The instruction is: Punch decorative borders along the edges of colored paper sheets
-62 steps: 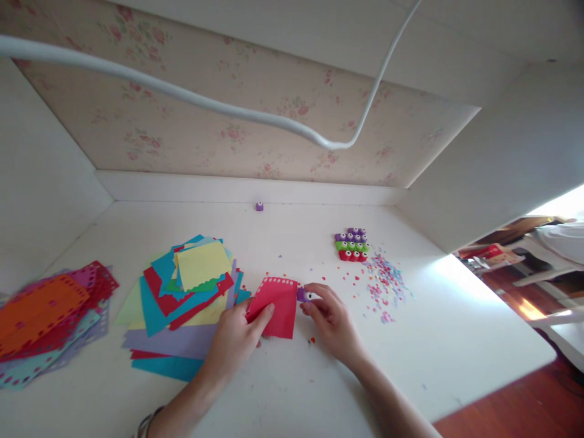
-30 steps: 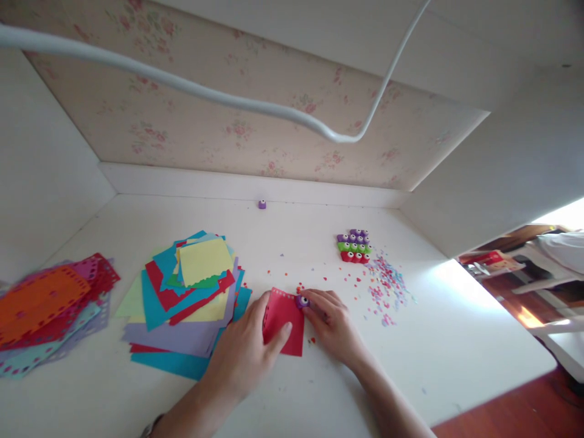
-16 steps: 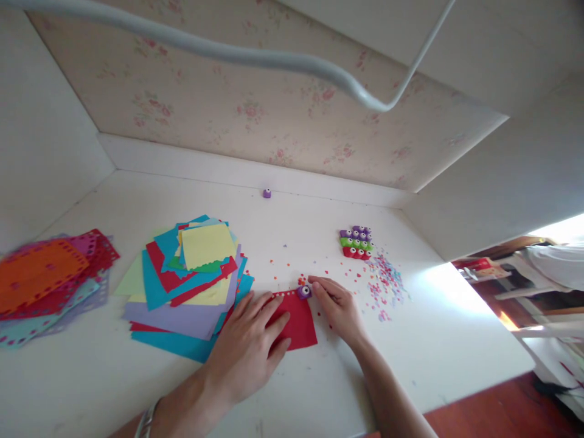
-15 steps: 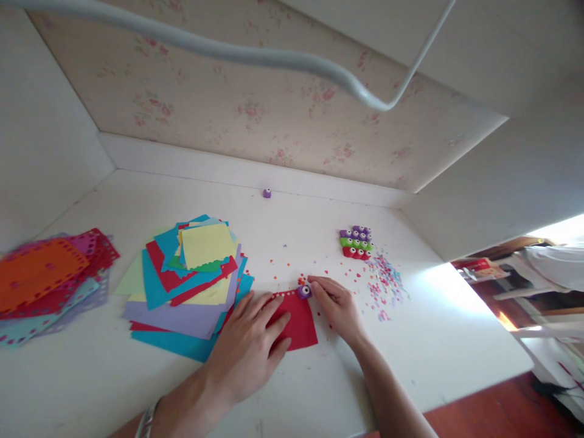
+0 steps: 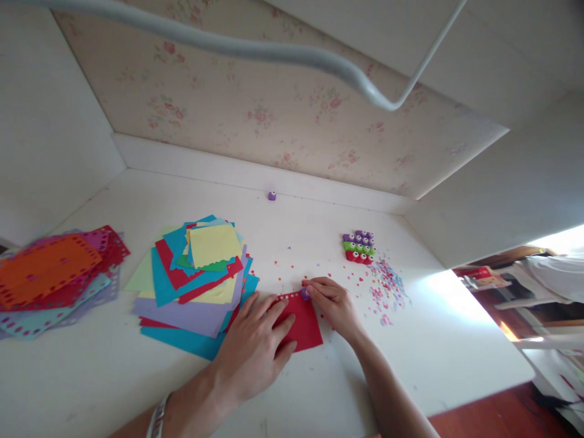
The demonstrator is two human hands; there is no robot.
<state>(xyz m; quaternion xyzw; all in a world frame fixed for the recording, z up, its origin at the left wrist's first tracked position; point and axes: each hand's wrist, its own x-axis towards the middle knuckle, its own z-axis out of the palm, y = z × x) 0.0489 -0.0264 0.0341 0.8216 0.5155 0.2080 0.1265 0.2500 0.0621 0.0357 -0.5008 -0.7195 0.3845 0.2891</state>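
A red sheet of paper (image 5: 306, 325) lies on the white table, with a row of punched holes along its far edge. Across its left part rests my left hand (image 5: 255, 347), flat with the fingers spread, partly covering the sheet. My right hand (image 5: 335, 306) is closed on a small purple craft punch (image 5: 304, 294) at the sheet's far right corner. Its thumb and fingers hide most of the punch, which sits on the paper's edge. Several tiny red and orange cut-outs (image 5: 305, 283) lie just beyond it.
Left of my hands is a pile of coloured paper (image 5: 214, 246); farther left lie punched sheets (image 5: 50, 267). Purple, green and red punches (image 5: 359, 247) stand grouped at right beside scattered confetti (image 5: 385, 283). One purple punch (image 5: 272, 196) stands near the back wall.
The red sheet, earlier held up between both hands, now lies flat under my left hand. My left fingers have spread out. My right hand has moved over the top of the purple punch.
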